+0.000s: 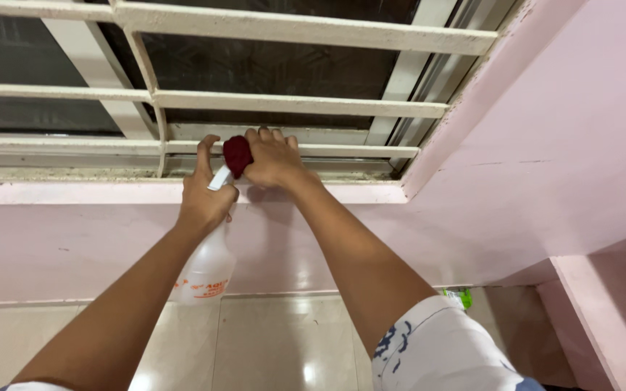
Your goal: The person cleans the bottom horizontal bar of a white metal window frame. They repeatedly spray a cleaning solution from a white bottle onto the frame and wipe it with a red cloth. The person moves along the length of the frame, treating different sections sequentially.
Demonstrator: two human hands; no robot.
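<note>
My left hand (pixel 204 194) grips the neck of a translucent white spray bottle (pixel 206 271) with orange print, its white trigger (pixel 219 177) sticking up past my fingers. The bottle hangs below the pink window ledge (pixel 74 192). My right hand (pixel 275 158) presses a dark red cloth (pixel 237 154) against the lowest white window bar (pixel 349 150), close to the left hand. Part of the cloth is hidden under my fingers.
White horizontal grille bars (pixel 291 103) cross a dark window pane above the ledge. A pink wall (pixel 545 145) juts out at the right. Beige glossy floor tiles (pixel 277 340) lie below, with a small green object (pixel 459 297) by the wall.
</note>
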